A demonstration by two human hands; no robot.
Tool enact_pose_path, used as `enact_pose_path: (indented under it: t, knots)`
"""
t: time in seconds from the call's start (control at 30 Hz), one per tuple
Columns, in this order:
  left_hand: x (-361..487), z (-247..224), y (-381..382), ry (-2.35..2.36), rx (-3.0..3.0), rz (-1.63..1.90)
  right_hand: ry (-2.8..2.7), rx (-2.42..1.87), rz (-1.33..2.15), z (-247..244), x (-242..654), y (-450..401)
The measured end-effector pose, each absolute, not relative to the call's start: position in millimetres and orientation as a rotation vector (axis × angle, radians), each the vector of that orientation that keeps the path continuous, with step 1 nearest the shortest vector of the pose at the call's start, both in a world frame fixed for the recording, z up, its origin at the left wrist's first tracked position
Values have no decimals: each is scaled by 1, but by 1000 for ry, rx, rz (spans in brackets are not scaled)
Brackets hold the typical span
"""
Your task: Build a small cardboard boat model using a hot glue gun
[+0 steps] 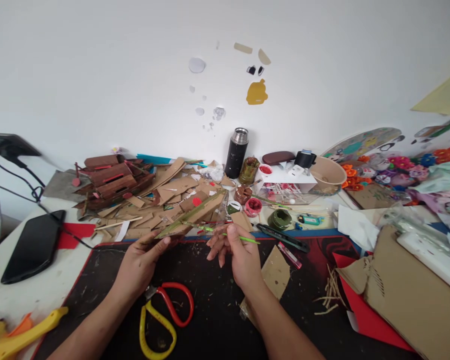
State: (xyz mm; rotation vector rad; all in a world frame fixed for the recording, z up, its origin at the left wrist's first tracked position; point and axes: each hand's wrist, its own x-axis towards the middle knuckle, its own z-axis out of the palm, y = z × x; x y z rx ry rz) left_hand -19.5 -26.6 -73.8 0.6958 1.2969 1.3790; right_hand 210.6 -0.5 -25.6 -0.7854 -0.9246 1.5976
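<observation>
My left hand (144, 257) grips a long cardboard piece (204, 209) at its near end, holding it tilted up over the black mat. Olive-green paint runs along the near edge of this piece. My right hand (242, 255) pinches a thin green paintbrush (206, 228) between thumb and fingers. The brush tip points left and lies close to the cardboard's painted edge; I cannot tell whether it touches. Paint stains show on my right fingers. Below my left hand lie scissors with a red and a yellow handle (159, 320). A jar of green paint (279, 220) stands beyond my right hand.
Cardboard scraps (168, 192) and a brown-painted cardboard model (112, 180) crowd the back left. A black flask (237, 152) stands by the wall, near a pink paint jar (253, 206). A black cutter (283, 237) lies ahead right; a phone (33, 245) lies left.
</observation>
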Motion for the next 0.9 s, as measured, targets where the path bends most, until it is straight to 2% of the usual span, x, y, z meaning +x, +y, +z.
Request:
enact_pose_path:
  t: [0.9]
  knots:
    - [-14,-60,-26,1384,760,1323,-1091,-790,1734,-32,196,-13]
